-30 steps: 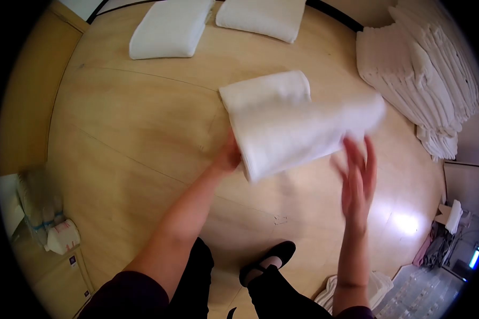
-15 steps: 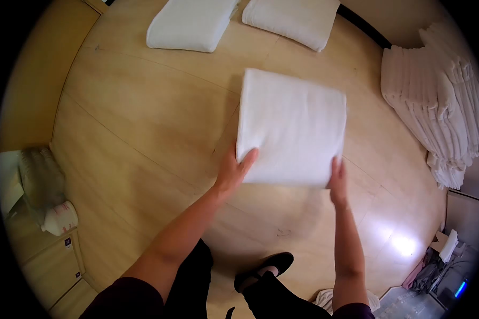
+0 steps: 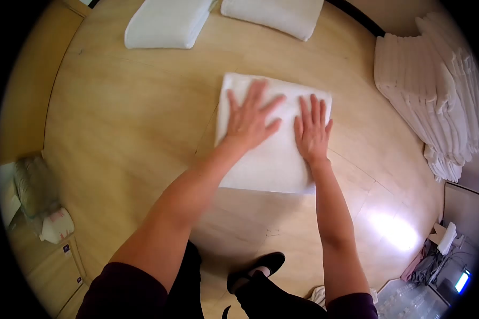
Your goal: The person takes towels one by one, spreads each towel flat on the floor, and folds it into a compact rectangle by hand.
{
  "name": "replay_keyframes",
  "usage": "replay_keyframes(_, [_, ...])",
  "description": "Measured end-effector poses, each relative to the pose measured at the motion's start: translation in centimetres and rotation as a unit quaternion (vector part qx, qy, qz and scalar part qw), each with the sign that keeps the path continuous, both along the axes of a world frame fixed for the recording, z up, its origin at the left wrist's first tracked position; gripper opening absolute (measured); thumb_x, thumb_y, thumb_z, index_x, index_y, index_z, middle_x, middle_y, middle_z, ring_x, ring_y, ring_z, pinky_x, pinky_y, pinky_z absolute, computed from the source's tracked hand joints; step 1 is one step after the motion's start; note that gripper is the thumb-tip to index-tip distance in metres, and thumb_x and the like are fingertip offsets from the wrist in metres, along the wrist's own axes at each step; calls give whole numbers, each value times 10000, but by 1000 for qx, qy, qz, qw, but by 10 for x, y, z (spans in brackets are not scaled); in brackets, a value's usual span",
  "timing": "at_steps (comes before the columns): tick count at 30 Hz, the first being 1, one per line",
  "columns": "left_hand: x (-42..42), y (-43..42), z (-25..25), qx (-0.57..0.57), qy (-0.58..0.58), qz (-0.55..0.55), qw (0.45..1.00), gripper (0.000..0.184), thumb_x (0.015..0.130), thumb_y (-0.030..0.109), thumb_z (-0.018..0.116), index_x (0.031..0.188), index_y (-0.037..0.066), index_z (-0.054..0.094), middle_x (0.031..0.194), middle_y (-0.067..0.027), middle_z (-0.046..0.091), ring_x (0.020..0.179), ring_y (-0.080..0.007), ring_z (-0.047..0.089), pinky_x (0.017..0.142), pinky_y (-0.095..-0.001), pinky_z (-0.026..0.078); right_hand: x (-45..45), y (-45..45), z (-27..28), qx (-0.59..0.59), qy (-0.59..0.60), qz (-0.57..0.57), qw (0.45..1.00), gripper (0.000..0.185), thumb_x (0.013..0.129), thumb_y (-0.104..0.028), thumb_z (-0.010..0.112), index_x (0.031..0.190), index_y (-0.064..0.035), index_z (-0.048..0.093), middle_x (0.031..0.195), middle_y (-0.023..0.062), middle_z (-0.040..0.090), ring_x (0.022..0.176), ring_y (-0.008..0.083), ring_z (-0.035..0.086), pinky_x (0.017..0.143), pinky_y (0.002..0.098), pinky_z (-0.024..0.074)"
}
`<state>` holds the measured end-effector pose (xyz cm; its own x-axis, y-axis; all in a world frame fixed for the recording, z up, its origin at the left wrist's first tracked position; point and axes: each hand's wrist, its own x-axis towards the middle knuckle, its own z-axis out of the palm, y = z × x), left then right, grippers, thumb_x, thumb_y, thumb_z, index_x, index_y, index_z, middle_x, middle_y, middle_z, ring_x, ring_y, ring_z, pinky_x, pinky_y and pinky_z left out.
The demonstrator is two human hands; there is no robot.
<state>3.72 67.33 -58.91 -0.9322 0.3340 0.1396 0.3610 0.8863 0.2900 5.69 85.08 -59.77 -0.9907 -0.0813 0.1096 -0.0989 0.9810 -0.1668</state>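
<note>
A folded white towel (image 3: 266,170) lies flat on the wooden floor in front of my feet, roughly square in shape. My left hand (image 3: 250,119) is over its left half with the fingers spread, slightly blurred by motion. On the right half, my right hand (image 3: 313,130) rests with its palm down and fingers stretched out. Neither hand grips anything. Parts of the towel's upper surface are hidden under both hands.
Two more folded white towels, one on the left (image 3: 167,24) and one on the right (image 3: 274,16), lie at the far side. A tall stack of folded white cloths (image 3: 415,85) leans at the right. Bagged items (image 3: 37,183) stand at the left; cables and a lit device (image 3: 462,282) are lower right.
The towel, earlier held by its near side edges in both hands, now lies on the floor. Both hands have let go of the edges and moved forward onto its top.
</note>
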Motion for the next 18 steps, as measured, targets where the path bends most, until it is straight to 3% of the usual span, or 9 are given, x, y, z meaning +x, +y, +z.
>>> replay_keyframes(3, [-23,-23,-5,27,-72,139,987,556,849,421,487,1342,209,342,1415,-139,244,1317,-291,210,952,-655,220,-24,28,-1,-201,-55,-33,978,494,919,-275,402,1367,-105,280,1432,119,235,1325,336,184,1043,462,233])
replay_keyframes(5, [-38,-70,-49,179,-152,230,944,564,857,457,450,1346,201,334,1421,-124,259,1317,-296,219,933,-682,214,-22,47,-6,-297,-52,30,953,506,919,-232,407,1363,-39,261,1429,159,225,1317,355,192,1052,420,232])
replay_keyframes(6, [-30,-98,-73,76,-108,243,961,565,862,454,442,1351,198,323,1424,-124,254,1317,-303,218,937,-679,211,-10,51,-10,-283,-10,27,959,555,901,-206,455,1348,37,234,1411,225,220,1301,365,226,1058,391,221])
replay_keyframes(7, [-14,-119,-84,-29,-58,258,964,567,866,451,434,1357,195,312,1427,-123,249,1317,-310,217,942,-676,208,4,54,-25,-336,3,-9,942,615,882,-221,511,1352,46,217,1398,227,246,1290,327,260,1061,369,210])
replay_keyframes(9, [21,-139,-69,-139,-63,248,957,551,872,414,437,1366,209,305,1445,-112,210,1329,-324,179,982,-653,159,38,46,-7,-577,-160,-109,794,625,855,-178,565,1344,40,243,1315,177,388,1210,249,375,996,339,315])
replay_keyframes(10, [36,-150,-75,-110,-35,225,968,528,870,372,448,1358,218,317,1444,-105,210,1330,-318,175,997,-632,150,53,50,-6,-600,-236,-137,752,581,853,-170,557,1329,22,284,1264,171,438,1160,252,435,959,344,366])
replay_keyframes(12, [35,-148,-61,-56,-51,241,968,523,856,331,466,1349,220,332,1439,-97,224,1326,-314,195,1003,-617,156,60,38,29,-684,-383,-260,564,552,849,-210,548,1310,-1,327,1246,153,459,1135,270,457,941,372,392])
replay_keyframes(15, [32,-154,-70,-46,-57,239,968,523,844,320,484,1338,218,346,1438,-81,235,1320,-309,218,1000,-615,162,57,22,31,-733,-403,-295,462,583,830,-319,547,1299,-31,354,1249,139,466,1109,298,477,909,418,420])
replay_keyframes(18, [32,-159,-94,-94,13,246,965,554,824,329,512,1342,227,343,1440,-70,239,1317,-306,231,1001,-619,157,9,-20,78,-788,-400,-254,394,660,797,-442,528,1306,-58,354,1273,133,457,1121,308,469,907,457,414])
